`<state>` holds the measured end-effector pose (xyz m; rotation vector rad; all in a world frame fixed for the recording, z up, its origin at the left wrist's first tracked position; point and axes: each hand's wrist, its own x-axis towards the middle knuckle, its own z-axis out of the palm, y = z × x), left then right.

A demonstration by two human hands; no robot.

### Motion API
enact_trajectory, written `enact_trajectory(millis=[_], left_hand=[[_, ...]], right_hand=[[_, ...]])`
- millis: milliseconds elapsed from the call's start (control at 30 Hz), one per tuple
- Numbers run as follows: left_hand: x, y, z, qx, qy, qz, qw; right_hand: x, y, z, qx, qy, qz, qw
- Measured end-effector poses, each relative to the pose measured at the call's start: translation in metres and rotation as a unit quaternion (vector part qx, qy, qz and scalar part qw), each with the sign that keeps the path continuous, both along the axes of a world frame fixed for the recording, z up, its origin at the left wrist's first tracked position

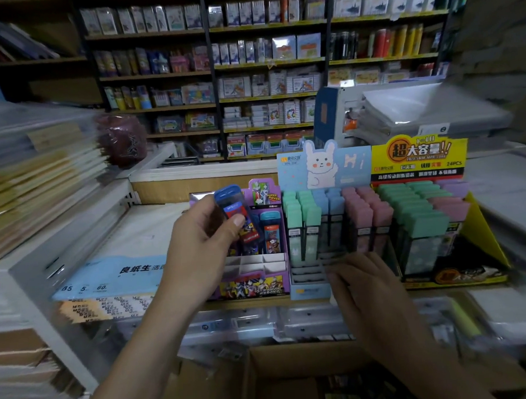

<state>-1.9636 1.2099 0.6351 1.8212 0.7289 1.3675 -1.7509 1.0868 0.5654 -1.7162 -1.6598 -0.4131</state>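
- Head view: the small case (pixel 236 214) is a slim, clear-bodied box with a blue cap, a red and blue label and cartoon hero print lower down. It is tilted, cap up and to the left.
- It is held in the air just above the back rows of the purple display box (pixel 253 285).
- The left hand (pixel 203 247) pinches the case, thumb across its front and the fingers curled behind it.
- The right hand (pixel 368 282) lies back up against the front of the pale blue display box (pixel 308 291), with its fingertips at the low front rows. It is blurred, so I cannot tell whether it grips anything.
- The purple display box has white dividers. Its front cells show no cases, and a teal-capped case (pixel 270 232) stands upright further back, near the held one.
- The pale blue display box, with a rabbit on its header, holds upright rows of green, blue and pink cases (pixel 305 227).
- The yellow display box (pixel 486 244), just to the right, is packed with green, pink and lilac cases.
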Motion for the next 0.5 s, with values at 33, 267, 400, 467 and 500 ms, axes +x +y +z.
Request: enact_trajectory(millis=[33,267,400,467,500], left_hand=[[0.0007,0.0015,0.0004,0.000,0.015,0.012,1.000],[0.0017,0.0050,-0.0007,0.050,0.126,0.079,0.988],[0.0058,0.0027,-0.0034,0.082,0.158,0.137,0.974],[0.0082,0.0000,-0.0045,0.093,0.162,0.157,0.970],[0.0091,-0.0008,-0.0057,0.095,0.164,0.165,0.968]], right_hand=[[0.0001,0.0001,-0.0002,0.002,0.000,0.002,1.000],[0.0000,-0.0020,-0.0055,0.007,0.007,0.007,1.000],[0.0011,-0.0016,-0.0066,0.015,0.008,0.010,1.000],[0.0015,-0.0015,-0.0075,0.018,0.006,0.011,1.000],[0.0016,-0.0016,-0.0076,0.019,0.006,0.011,1.000]])
